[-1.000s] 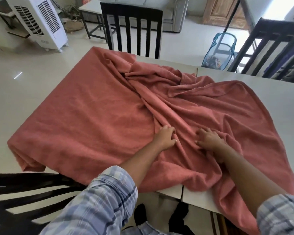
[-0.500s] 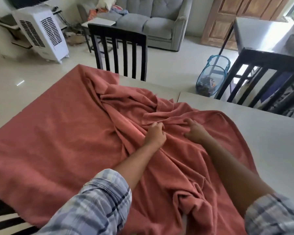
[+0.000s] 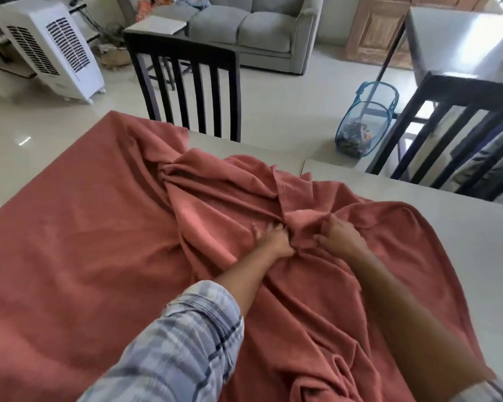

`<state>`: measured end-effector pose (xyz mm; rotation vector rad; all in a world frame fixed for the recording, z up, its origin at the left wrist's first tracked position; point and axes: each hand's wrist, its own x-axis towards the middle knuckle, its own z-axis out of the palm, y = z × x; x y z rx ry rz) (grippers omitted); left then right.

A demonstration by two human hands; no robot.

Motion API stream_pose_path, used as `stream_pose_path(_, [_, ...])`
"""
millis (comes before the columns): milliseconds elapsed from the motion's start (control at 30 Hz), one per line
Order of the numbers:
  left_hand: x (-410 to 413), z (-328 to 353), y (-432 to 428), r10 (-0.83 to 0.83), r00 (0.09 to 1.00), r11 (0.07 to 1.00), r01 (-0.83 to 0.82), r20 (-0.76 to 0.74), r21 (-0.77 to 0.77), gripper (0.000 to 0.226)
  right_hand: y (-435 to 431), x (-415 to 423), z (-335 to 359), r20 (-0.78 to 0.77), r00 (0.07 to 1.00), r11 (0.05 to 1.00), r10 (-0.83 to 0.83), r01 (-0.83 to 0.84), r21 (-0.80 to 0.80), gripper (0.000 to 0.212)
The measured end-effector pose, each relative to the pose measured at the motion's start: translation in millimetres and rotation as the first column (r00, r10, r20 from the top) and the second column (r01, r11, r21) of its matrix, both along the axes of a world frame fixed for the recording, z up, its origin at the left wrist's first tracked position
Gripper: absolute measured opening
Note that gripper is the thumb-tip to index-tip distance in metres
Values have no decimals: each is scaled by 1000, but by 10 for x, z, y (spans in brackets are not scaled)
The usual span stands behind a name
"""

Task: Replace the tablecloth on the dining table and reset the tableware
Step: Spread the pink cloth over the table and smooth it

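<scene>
Pale dining table point(image 3: 462, 242), bunched terracotta tablecloth point(image 3: 84, 242) on it

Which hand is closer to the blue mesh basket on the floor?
Right. The right hand is on the tablecloth, toward the basket's side of the table; the left hand is beside it, farther from the basket.

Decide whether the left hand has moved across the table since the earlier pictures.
Yes. The left hand, gripping the tablecloth, has moved farther across the table, toward the dark chair opposite.
</scene>
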<state>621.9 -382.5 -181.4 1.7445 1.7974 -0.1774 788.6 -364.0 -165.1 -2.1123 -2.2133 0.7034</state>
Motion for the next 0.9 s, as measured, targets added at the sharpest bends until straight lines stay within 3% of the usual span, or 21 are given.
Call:
stream_pose_path(100, [585, 28, -50, -173, 975, 983, 179, 140, -31, 60, 119, -73, 59, -167, 975, 978, 148, -119, 170, 77])
stream_pose_path(167, [899, 39, -177, -316, 930, 943, 329, 188, -46, 54, 137, 36, -113, -70, 978, 981, 195, -196, -6, 81])
stream_pose_path(233, [1039, -17, -259, -358, 880, 916, 395, 313, -64, 53, 132, 300, -327, 81, 988, 981, 131, -117, -158, 76])
stream_pose_path(333, [891, -44, -245, -170, 785, 960, 269, 596, -80, 44, 167, 715, -470, 228, 973, 991, -34, 63, -121, 68])
stream_pose_path(400, [647, -24, -94, -93, 856, 990, 23, 508, 142, 40, 231, 1017, -452, 274, 941, 959, -199, 245, -145, 68])
stream_pose_path(433, [490, -16, -8, -55, 912, 952, -75, 407, 296, 37, 267, 1204, -473, 285, 914, 924, -288, 344, -167, 69])
stream_pose_path(500, [196, 1, 116, 8, 979, 884, -102, 203, 457, 36, 306, 1523, -391, 267, 844, 833, -465, 519, -189, 78])
stream_pose_path(533, [103, -30, 139, 5, 994, 901, -51, 107, 431, 41, 317, 1610, -341, 243, 796, 782, -555, 599, -174, 81])
stream_pose_path(600, [82, -81, 112, -35, 999, 973, 35, -4, 227, 63, 300, 1531, -200, 252, 706, 715, -662, 695, -71, 76])
stream_pose_path(633, [189, -150, 81, -67, 998, 990, 69, -21, 120, 76, 245, 1416, -134, 252, 720, 749, -646, 662, 27, 74])
stream_pose_path(667, [315, -220, 46, -89, 996, 994, 91, -30, 61, 87, 172, 1245, -98, 213, 801, 829, -559, 543, 135, 73])
stream_pose_path(733, [607, -329, 28, -131, 989, 990, 134, -63, 47, 96, -79, 848, -163, 98, 965, 943, -242, 210, 259, 64])
stream_pose_path(800, [896, -362, 50, -203, 976, 975, 209, -82, 71, 89, -357, 701, -411, 160, 985, 980, -59, 26, 200, 60])
stream_pose_path(900, [1298, -339, 49, -371, 925, 925, 376, -80, 51, 87, -508, 1253, -649, 169, 976, 988, -136, 146, -49, 64])
